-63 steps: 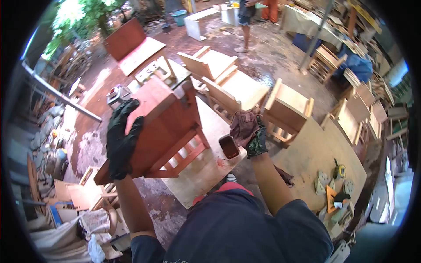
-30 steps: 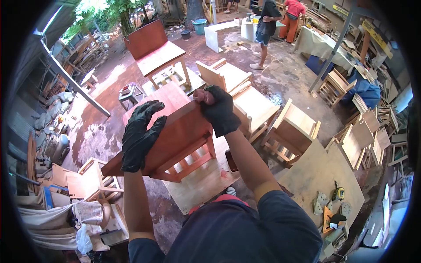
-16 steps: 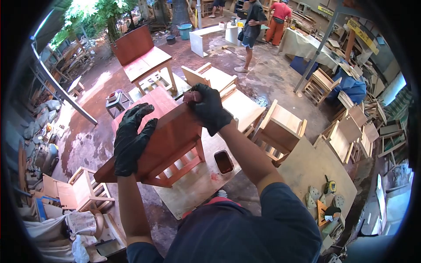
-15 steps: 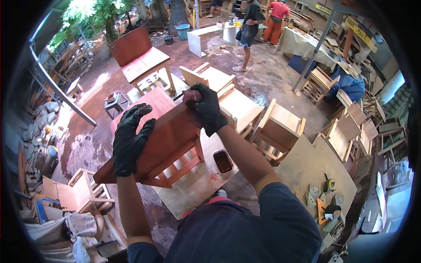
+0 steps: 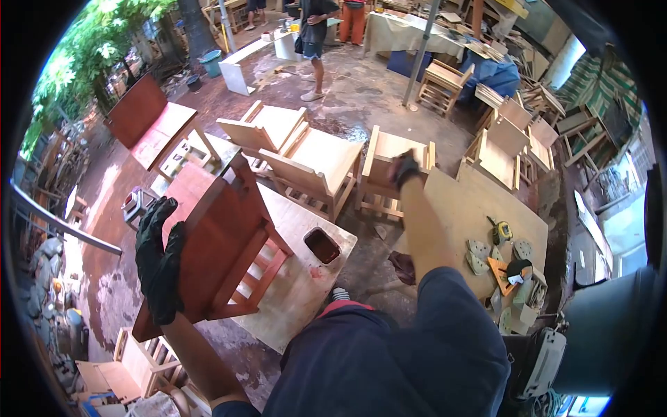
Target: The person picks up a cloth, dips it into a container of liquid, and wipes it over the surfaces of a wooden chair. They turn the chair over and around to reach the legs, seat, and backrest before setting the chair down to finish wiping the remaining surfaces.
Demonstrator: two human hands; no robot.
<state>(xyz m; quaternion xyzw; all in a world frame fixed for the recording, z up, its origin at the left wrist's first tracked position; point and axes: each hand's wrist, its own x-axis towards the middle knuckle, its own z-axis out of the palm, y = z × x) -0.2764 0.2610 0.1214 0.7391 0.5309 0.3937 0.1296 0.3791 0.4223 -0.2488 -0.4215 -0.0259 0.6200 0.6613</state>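
A wooden chair (image 5: pixel 215 247) stained red-brown stands tilted in front of me on a pale board. My left hand (image 5: pixel 158 260), in a black glove, is closed around the edge of its backrest, thumb apart from the fingers. My right hand (image 5: pixel 405 168), also gloved and slightly blurred, is raised away from the chair at the right. Its fingers are closed on a small reddish-brown pad, mostly hidden by the glove. A tray of dark stain (image 5: pixel 322 246) rests on the board (image 5: pixel 299 292) beside the chair's legs.
Several unstained chairs (image 5: pixel 326 163) stand ahead. On the right, a plywood table (image 5: pixel 479 201) holds a tape measure (image 5: pixel 499 229) and sanding discs (image 5: pixel 478 257). A dark rag (image 5: pixel 401 267) hangs near its edge. Another part-stained chair (image 5: pixel 153 125) stands at left; a person (image 5: pixel 316 42) stands beyond.
My right hand has left the top of the backrest and swung out right with the pad. My left hand stays on the backrest, which now leans differently. The view has turned right.
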